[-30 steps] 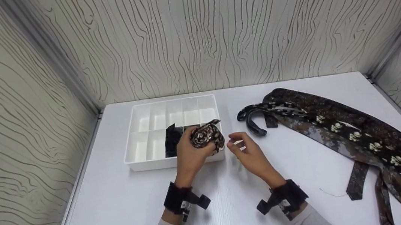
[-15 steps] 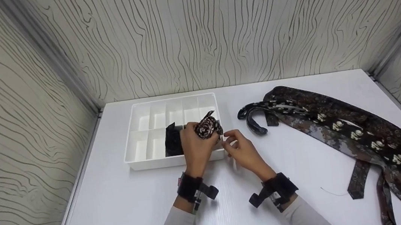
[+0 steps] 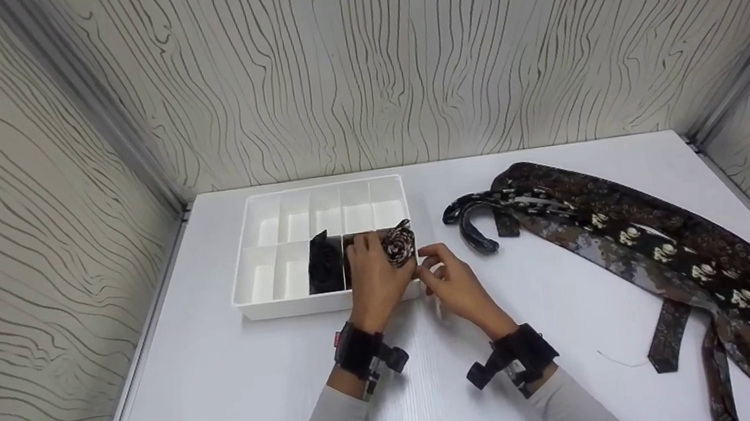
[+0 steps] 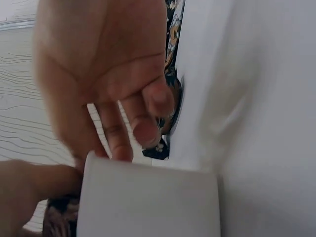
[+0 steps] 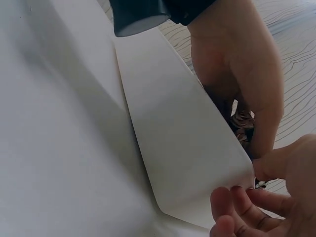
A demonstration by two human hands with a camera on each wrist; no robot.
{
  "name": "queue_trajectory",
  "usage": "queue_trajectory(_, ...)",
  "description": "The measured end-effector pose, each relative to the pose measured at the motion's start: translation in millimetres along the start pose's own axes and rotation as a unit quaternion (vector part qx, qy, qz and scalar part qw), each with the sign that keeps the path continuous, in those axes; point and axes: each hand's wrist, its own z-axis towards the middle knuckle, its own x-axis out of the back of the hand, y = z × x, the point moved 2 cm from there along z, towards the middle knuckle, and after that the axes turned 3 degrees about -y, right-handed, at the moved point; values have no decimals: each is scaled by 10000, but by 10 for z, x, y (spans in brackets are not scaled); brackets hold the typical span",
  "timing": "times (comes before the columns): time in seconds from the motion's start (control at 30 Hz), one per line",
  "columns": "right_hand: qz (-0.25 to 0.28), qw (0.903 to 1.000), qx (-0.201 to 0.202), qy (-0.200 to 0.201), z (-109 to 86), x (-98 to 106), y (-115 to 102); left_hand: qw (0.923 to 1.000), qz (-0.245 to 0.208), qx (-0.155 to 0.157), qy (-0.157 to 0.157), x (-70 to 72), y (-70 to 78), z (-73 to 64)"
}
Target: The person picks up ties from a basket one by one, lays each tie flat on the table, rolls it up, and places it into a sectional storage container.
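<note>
rolled tie (image 3: 399, 244) in near-right slot of tray (image 3: 294, 307) | left hand (image 3: 377, 277) got it gripped | right hand (image 3: 455, 280) just right, pinching tray corner

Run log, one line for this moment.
left hand: grips patterned roll at right end of tray; right hand: touches tray corner; black roll: in tray; ties: right of tray

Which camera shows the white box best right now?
The head view: it shows the white box from above, both rows of compartments included, though the left hand hides part. Each wrist view shows mainly its outer wall.
</note>
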Motion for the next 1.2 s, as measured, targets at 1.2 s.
queue_trajectory(1.2, -1319, 9904, 332, 243, -355, 458, 42, 9281, -2428, -17, -2822, -133, 104, -577)
